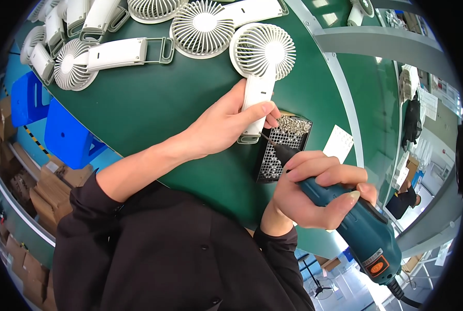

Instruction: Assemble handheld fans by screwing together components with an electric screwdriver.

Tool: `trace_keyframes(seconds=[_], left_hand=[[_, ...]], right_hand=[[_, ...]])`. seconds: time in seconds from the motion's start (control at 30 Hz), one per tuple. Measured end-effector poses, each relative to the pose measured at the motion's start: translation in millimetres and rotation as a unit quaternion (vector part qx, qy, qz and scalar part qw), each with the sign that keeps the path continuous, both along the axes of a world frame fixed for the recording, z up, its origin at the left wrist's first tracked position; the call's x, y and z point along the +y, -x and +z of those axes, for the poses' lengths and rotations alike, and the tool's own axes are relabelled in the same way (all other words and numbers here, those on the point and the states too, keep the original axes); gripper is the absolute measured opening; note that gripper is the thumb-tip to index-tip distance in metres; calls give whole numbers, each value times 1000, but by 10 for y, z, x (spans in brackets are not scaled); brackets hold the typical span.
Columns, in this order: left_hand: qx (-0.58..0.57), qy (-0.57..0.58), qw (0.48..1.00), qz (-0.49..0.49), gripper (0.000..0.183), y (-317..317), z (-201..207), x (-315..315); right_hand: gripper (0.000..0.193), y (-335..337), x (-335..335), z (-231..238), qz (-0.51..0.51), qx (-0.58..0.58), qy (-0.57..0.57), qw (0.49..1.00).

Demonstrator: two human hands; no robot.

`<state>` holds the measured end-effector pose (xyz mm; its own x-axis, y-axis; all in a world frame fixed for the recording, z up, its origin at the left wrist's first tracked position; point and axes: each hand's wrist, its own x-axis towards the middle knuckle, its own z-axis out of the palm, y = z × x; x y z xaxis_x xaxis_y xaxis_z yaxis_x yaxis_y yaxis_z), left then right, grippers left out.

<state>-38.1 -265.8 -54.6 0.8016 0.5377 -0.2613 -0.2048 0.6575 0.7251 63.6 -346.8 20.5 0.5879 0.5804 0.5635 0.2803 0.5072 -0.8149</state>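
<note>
We see our left hand (226, 124) wrapped around the handle of a white handheld fan (260, 67), its fingers clamped on the lower part of that handle with the thumb laid across the front. The fan lies flat on the green bench (153, 103), its long axis running from the round grille at about 12 o'clock down to the handle's foot at about 6 o'clock, tipped slightly toward 7.

Our right hand (314, 189) comes in from about 5 o'clock, fingers closed tight around a teal electric screwdriver (358, 225). Its thin bit (267, 140) points toward 10 o'clock and ends just beside the foot of the handle, right under our left thumb; we cannot tell whether the tip actually touches the plastic. So the fan's foot lies up and to the left of the right hand, and the left hand is the nearer of the two, already on it.

Just right of the handle sits a small black tray (278, 155) with a perforated floor, and a heap of small silvery screws (293, 124) fills its far end. At 11 to 12 o'clock more white fans (112, 54) lie across the bench.
</note>
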Motion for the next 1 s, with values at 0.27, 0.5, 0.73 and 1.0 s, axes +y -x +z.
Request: trace_keyframes(seconds=[0.27,0.5,0.73,1.0], left_hand=[[-13,-11,1000,14,34,-8,-26,-22],[-22,0,1000,12,29,2,-58,-27],[-18,-5,1000,9,28,7,-21,12],[-22,-35,998,-40,33,24,164,-2]], right_hand=[[26,87,-13,-18,15,-50,-14,999],[23,87,2,-49,1,-35,-19,999],[20,52,27,-58,16,-19,-19,1000],[31,-246,-297,599,27,72,-61,995]])
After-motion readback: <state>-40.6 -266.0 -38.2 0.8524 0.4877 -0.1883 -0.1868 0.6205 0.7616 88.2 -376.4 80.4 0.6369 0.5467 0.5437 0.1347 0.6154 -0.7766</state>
